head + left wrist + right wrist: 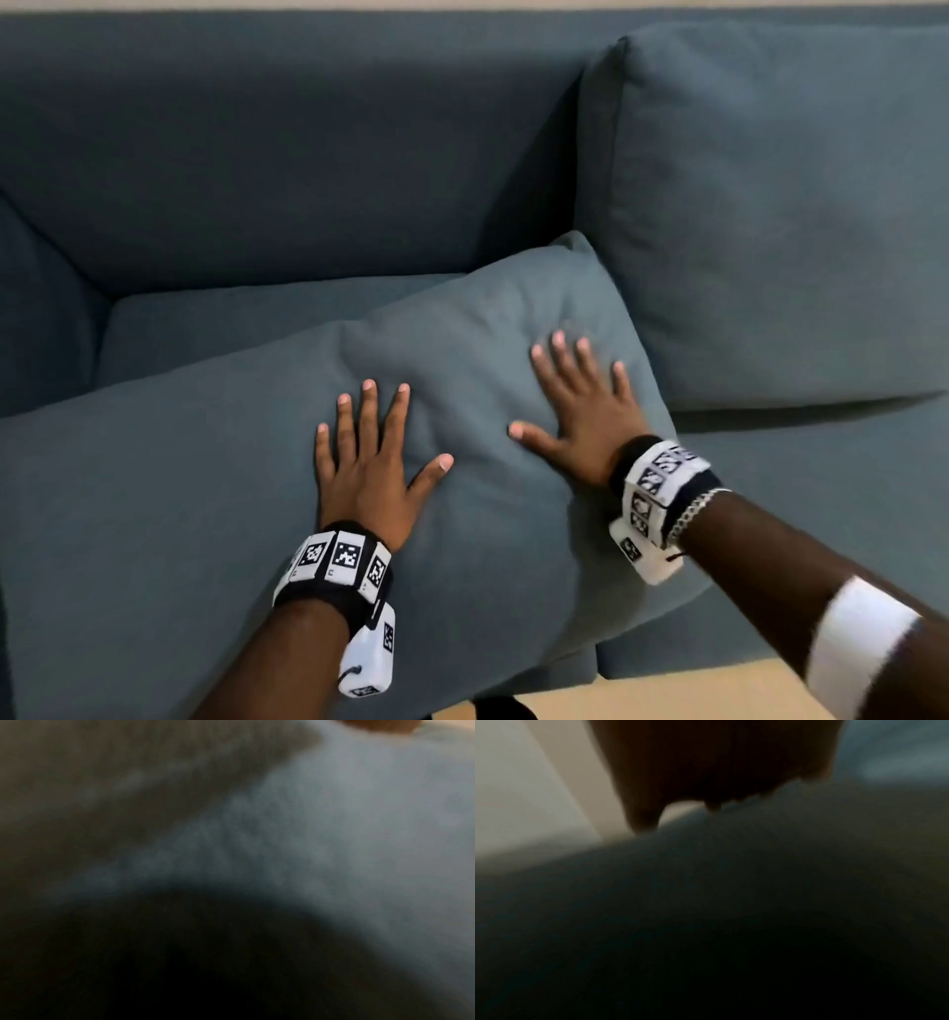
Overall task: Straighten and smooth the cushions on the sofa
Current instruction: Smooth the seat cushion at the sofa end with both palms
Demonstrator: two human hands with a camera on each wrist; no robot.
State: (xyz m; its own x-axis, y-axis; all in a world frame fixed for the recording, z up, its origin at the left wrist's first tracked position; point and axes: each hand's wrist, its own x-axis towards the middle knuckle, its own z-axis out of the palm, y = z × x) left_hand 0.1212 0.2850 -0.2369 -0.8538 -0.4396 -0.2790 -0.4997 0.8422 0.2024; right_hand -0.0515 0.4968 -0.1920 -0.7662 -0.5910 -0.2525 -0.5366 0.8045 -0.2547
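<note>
A large blue-grey cushion [257, 488] lies flat and slanted across the sofa seat, its far corner pointing toward the backrest. My left hand [367, 452] presses on its middle with fingers spread and straight. My right hand [580, 406] lies flat on the cushion's right part, fingers spread, the fabric dented around it. A second blue cushion [770, 205] stands upright against the backrest at the right. Both wrist views are dark and blurred: cushion fabric [359, 821] fills the left one, and the right hand [718, 760] shows as a dark shape above the cushion fabric [706, 882].
The sofa backrest [308, 144] runs along the top, and its left armrest [36, 308] closes the left side. Bare seat [821, 488] shows at the right under the upright cushion. Light wooden floor [667, 694] appears at the sofa's front edge.
</note>
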